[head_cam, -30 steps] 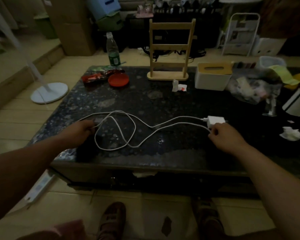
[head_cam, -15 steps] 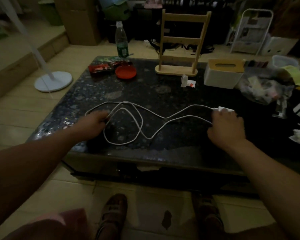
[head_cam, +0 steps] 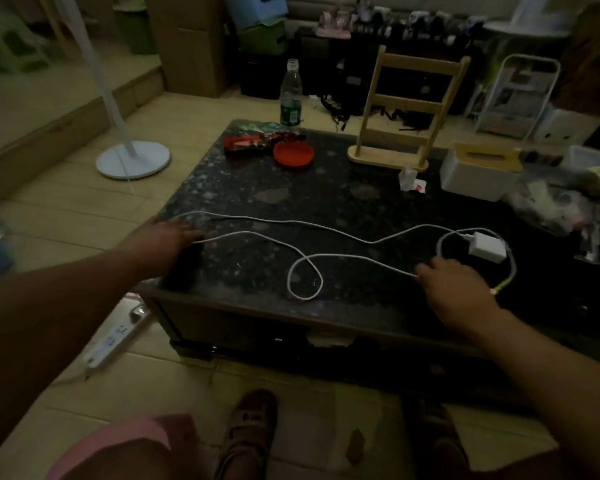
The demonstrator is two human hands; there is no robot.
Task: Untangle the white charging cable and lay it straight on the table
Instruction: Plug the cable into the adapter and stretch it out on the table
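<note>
A thin white charging cable (head_cam: 326,226) lies spread across the dark speckled stone worktop (head_cam: 343,202), running in two loose strands from the left edge towards a small white plug-in charger block (head_cam: 486,246) on the right. The nearer strand makes one small closed loop (head_cam: 303,277) near the front edge, and a second, rounder loop curls around the charger block. The left hand (head_cam: 168,237) rests at the worktop's left front corner, fingers (head_cam: 191,233) pressed down where the nearer strand ends; in this dim light it is hard to say whether its grip is pinched on the cable or simply flat upon it. The right hand (head_cam: 452,287) sits near the front edge just before the charger block, its grip closed on the nearer strand where it meets the fingertips (head_cam: 425,271). Further back stand a pale wooden ladder-shaped rack (head_cam: 400,112), a round red lid (head_cam: 293,153), a clear plastic bottle with a green label (head_cam: 291,95) and a white tissue box with a wooden top (head_cam: 478,171), all well apart from the cable
</note>
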